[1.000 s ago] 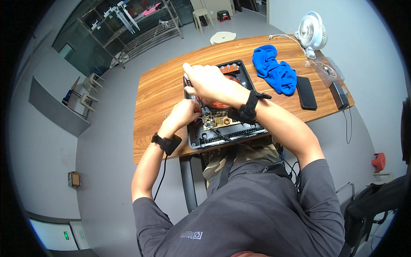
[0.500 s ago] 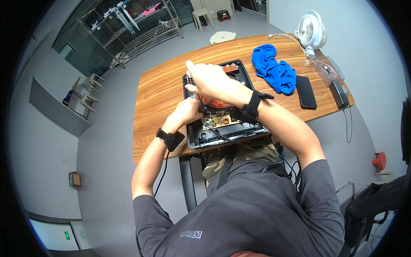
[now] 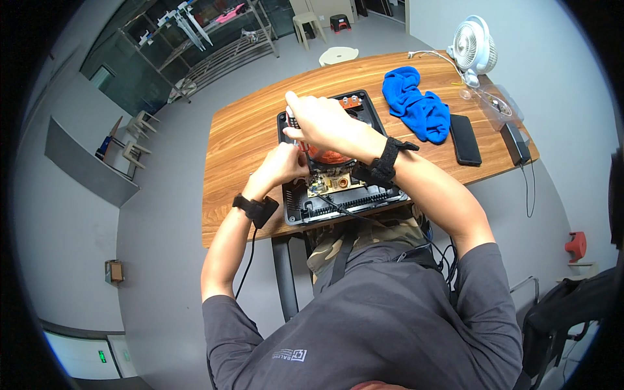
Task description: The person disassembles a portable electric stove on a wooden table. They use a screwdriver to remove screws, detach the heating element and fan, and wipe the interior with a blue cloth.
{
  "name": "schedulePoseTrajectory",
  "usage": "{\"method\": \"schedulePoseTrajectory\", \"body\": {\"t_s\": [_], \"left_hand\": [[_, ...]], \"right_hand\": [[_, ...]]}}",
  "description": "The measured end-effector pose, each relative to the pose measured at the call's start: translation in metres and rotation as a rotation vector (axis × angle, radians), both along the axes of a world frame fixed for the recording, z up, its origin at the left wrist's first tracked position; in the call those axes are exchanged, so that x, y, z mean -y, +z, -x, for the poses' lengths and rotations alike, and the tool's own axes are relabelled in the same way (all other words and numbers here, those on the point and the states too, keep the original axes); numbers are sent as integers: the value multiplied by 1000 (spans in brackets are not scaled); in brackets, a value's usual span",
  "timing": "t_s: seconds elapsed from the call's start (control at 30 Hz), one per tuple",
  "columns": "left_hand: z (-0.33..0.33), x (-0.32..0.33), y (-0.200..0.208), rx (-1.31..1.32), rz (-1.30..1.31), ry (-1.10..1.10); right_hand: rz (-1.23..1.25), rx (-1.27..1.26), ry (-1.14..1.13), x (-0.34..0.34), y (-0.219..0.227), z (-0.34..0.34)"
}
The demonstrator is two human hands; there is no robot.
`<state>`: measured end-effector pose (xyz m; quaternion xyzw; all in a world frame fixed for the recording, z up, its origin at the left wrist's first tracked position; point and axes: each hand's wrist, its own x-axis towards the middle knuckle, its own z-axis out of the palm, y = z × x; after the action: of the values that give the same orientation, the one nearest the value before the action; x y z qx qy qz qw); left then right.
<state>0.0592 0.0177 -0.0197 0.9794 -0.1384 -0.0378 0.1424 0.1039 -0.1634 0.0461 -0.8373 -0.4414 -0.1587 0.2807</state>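
An opened induction cooker base, a black plastic housing (image 3: 298, 213), lies on the table in front of me. It holds an orange-red copper coil (image 3: 330, 156) and a populated circuit board (image 3: 336, 182) on the near side. My right hand (image 3: 325, 123) is wrapped round the handle of a screwdriver (image 3: 292, 121), its thin shaft pointing down by the coil's left edge. Low beside that shaft, at the board's left corner, my left hand (image 3: 281, 164) has its fingers pinched together. What they hold, if anything, is hidden, and so is the screwdriver's tip.
A blue cloth (image 3: 416, 104) is crumpled to the right of the housing, with a black phone (image 3: 465, 140) beside it. Farther right are a black power adapter (image 3: 515, 143), a clear plastic box (image 3: 497, 107) and a white fan (image 3: 474, 49). A dark cable (image 3: 341, 208) crosses the housing's near edge.
My left hand has shifted slightly upward, its fingers still by the board's corner. The right hand has moved a little to the right, keeping its grip on the screwdriver.
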Motion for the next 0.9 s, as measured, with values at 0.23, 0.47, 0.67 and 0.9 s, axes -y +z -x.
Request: {"method": "schedulePoseTrajectory", "body": {"t_s": [0.23, 0.47, 0.67, 0.9], "left_hand": [[5, -48, 22, -44, 61, 45], [25, -124, -12, -171, 57, 187], [33, -127, -27, -276, 113, 269], [30, -131, -36, -275, 150, 297]], "right_hand": [[14, -21, 4, 0, 2, 1], [46, -29, 21, -7, 10, 10], [77, -16, 19, -11, 11, 18], [123, -55, -2, -13, 11, 15]]}}
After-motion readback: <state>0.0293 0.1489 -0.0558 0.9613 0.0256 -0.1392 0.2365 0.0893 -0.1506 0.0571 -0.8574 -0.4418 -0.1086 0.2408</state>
